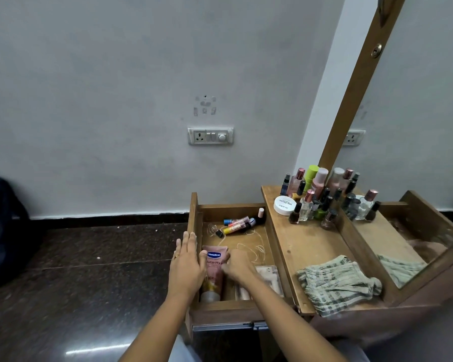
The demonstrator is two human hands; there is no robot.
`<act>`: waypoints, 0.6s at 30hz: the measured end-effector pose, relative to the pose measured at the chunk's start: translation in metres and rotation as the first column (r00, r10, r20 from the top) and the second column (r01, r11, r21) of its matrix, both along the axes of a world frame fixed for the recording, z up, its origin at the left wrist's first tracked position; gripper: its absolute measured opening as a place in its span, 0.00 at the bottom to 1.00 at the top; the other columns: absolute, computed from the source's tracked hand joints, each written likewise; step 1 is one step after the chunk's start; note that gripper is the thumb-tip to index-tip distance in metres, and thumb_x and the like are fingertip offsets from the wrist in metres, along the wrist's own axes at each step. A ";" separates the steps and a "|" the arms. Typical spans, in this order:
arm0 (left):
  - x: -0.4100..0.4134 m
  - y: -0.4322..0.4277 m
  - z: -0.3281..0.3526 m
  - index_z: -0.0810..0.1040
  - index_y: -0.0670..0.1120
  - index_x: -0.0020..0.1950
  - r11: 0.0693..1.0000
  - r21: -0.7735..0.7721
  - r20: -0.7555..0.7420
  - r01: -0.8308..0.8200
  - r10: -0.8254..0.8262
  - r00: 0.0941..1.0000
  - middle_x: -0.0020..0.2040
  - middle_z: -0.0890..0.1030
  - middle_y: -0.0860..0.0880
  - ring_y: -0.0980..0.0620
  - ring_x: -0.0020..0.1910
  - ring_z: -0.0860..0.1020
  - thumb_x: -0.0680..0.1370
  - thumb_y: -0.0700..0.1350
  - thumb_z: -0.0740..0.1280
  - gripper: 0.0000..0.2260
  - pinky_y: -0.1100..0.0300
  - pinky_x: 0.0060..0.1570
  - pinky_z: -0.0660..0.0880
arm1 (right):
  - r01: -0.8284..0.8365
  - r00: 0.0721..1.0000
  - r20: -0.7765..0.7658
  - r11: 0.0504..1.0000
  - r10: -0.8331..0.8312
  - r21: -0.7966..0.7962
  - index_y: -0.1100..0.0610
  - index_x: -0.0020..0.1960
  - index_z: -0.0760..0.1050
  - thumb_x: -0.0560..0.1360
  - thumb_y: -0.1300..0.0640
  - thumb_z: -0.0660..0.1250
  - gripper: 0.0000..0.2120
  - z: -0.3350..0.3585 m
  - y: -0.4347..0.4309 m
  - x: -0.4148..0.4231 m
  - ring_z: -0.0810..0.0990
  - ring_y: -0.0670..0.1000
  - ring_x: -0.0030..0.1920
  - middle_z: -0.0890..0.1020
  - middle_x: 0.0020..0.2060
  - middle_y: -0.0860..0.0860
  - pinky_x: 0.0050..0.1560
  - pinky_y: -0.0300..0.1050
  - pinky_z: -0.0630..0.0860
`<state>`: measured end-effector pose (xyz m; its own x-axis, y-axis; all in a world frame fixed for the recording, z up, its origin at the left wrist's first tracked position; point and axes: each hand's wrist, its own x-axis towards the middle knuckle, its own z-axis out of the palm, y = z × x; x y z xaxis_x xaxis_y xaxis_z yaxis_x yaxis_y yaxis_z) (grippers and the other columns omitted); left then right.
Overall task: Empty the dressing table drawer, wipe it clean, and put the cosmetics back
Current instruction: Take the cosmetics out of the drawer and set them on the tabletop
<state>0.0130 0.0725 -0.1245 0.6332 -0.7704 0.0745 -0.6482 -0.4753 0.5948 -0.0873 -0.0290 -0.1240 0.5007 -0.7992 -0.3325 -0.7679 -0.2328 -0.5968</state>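
Observation:
The wooden drawer (194,218) of the dressing table is pulled out. A pink Vaseline tube (215,267) lies inside it near the front left. My left hand (187,265) rests flat with straight fingers on the drawer's left wall, its thumb against the tube. My right hand (237,265) is inside the drawer with fingers curled, touching the tube's right side; what it grips is not clear. Small tubes and bottles (242,222) lie at the drawer's back. A flat packet (268,276) lies under my right forearm, and thin thread (251,248) is strewn on the drawer floor.
On the table top (306,246) stand several perfume and nail polish bottles (311,202) and a white round jar (284,205). A striped folded cloth (338,283) lies near its front edge. A mirror (403,152) leans at the right. A dark bag (3,226) sits on the floor, far left.

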 end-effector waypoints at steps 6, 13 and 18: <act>0.001 -0.001 -0.003 0.51 0.49 0.79 1.000 -0.004 -0.014 0.001 -0.001 1.000 0.80 0.50 0.52 0.50 0.78 0.47 0.83 0.54 0.53 0.27 0.52 0.74 0.54 | -0.141 0.988 -0.118 0.916 0.103 -0.375 0.58 0.70 0.67 0.76 0.69 0.61 0.23 0.014 -0.047 0.016 0.63 0.58 0.70 0.69 0.68 0.56 0.68 0.52 0.67; 0.001 -0.002 -0.003 0.50 0.50 0.79 1.000 0.002 -0.013 -0.013 0.013 1.000 0.80 0.49 0.53 0.51 0.78 0.46 0.82 0.55 0.54 0.27 0.53 0.74 0.54 | -0.323 0.918 -0.355 0.855 0.178 -0.406 0.56 0.73 0.63 0.77 0.69 0.60 0.26 -0.002 -0.080 0.023 0.55 0.60 0.74 0.65 0.71 0.56 0.72 0.56 0.61; 0.000 -0.003 -0.003 0.50 0.51 0.79 1.000 0.012 -0.017 -0.017 0.018 1.000 0.79 0.48 0.53 0.51 0.78 0.45 0.82 0.56 0.53 0.28 0.53 0.74 0.54 | -0.256 0.919 -0.382 0.885 0.098 -0.388 0.58 0.72 0.64 0.78 0.64 0.61 0.23 -0.016 -0.079 0.021 0.62 0.58 0.71 0.68 0.69 0.57 0.70 0.54 0.62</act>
<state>0.0131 0.0694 -0.1276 0.6477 -0.7600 0.0547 -0.6296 -0.4934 0.6001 -0.0658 -0.1076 -0.1402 0.5648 -0.8096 -0.1597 -0.8252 -0.5526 -0.1170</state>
